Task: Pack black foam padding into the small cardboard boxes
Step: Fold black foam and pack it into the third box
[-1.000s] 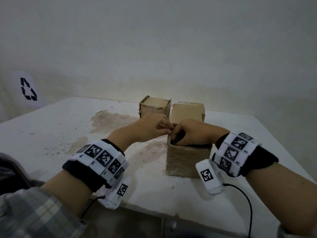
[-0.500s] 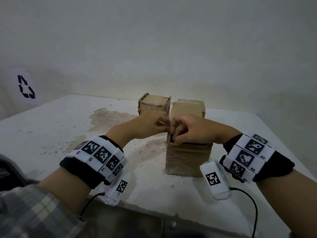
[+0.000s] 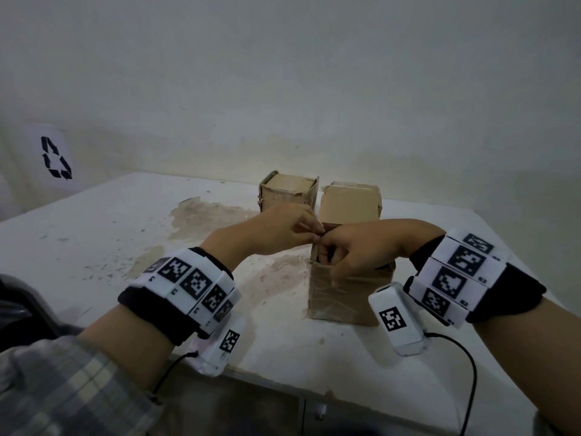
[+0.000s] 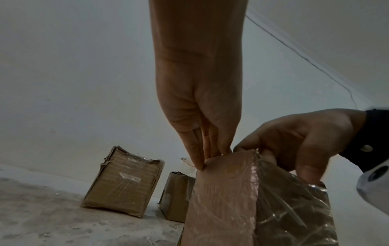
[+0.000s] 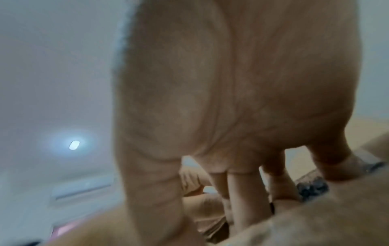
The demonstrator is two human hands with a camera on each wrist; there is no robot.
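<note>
Cardboard, taped and glossy, forms the near box (image 3: 342,291) standing on the white table (image 3: 125,221), in front of two more boxes (image 3: 287,191). The left hand (image 3: 276,231) pinches the top edge at the box's left corner; the right hand (image 3: 355,250) curls over the rim, fingers (image 3: 327,254) reaching inside, where little foam is visible. A black recycling symbol (image 3: 56,157) marks the wall; no readable text.
</note>
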